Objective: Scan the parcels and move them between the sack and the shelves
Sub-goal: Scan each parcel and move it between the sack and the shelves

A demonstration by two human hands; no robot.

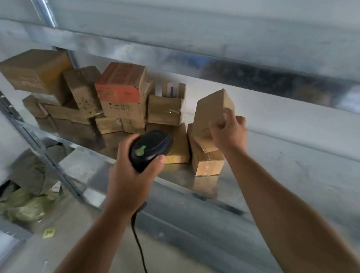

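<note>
At centre frame, the right hand (229, 132) curls its fingers round a tilted box (210, 110), long axis near upright, over a lower box (207, 163) on the shelf (195, 181), just up-right of the scanner (150, 149) gripped in the left hand (128, 175), nose aimed that way.

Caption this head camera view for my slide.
Left hand grips a scanner while right hand holds a tilted cardboard box at the metal shelf.
</note>
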